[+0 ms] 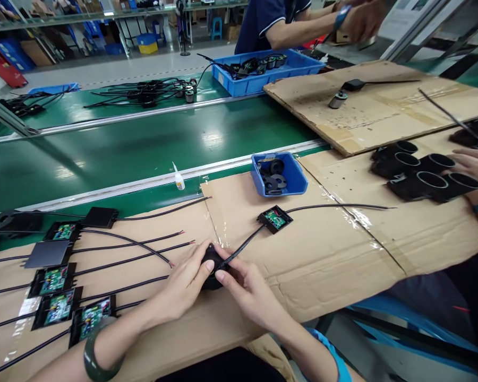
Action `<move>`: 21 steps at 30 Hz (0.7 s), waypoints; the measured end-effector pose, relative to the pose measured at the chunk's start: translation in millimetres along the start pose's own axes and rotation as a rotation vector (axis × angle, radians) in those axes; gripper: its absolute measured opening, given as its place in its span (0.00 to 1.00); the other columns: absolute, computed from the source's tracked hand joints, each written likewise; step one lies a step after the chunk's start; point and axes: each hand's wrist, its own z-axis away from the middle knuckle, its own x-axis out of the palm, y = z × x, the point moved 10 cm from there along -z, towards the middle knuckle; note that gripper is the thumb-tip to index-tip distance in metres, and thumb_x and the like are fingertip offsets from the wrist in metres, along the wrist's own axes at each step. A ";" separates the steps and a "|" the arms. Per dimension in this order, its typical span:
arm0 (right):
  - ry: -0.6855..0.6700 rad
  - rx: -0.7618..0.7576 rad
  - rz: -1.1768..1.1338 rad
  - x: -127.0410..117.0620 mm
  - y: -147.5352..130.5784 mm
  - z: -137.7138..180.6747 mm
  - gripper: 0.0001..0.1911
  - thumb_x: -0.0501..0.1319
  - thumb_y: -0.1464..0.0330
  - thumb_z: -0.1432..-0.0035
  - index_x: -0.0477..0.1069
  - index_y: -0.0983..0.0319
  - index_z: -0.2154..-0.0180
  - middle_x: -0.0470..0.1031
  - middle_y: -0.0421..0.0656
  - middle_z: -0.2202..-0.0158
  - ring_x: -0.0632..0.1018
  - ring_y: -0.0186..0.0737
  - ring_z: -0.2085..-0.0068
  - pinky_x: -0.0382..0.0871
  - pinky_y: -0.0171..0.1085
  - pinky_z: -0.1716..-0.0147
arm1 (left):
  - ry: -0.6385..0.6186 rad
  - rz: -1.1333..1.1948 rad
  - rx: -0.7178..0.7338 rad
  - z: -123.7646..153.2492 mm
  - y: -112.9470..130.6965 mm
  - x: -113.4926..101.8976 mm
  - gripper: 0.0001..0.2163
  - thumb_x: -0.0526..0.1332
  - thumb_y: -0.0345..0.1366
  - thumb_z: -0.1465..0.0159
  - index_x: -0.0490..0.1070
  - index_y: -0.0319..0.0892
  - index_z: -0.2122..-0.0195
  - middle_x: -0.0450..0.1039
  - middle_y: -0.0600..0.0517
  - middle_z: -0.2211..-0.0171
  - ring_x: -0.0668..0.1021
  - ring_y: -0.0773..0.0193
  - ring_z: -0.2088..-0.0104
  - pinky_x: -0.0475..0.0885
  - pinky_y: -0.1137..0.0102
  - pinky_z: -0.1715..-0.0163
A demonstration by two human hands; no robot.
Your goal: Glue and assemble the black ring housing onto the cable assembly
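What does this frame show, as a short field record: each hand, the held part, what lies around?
left hand: grips a round black part from its left
right hand: pinches the same part where a black cable enters
cable end: runs to an open black box with a green circuit board
left of hands: row of similar boards with cables
behind: small blue bin of black rings
surface: cardboard sheet
others: a co-worker's hand on black cylinders
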 end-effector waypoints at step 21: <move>-0.093 0.056 -0.103 7.4 -2.2 -8.7 0.26 0.61 0.63 0.40 0.71 0.61 0.41 0.68 0.47 0.40 0.68 0.51 0.37 0.58 0.55 0.35 | 0.165 0.155 0.015 0.4 2.5 2.3 0.25 0.50 0.45 0.29 0.62 0.36 0.36 0.61 0.42 0.35 0.63 0.54 0.34 0.58 0.55 0.34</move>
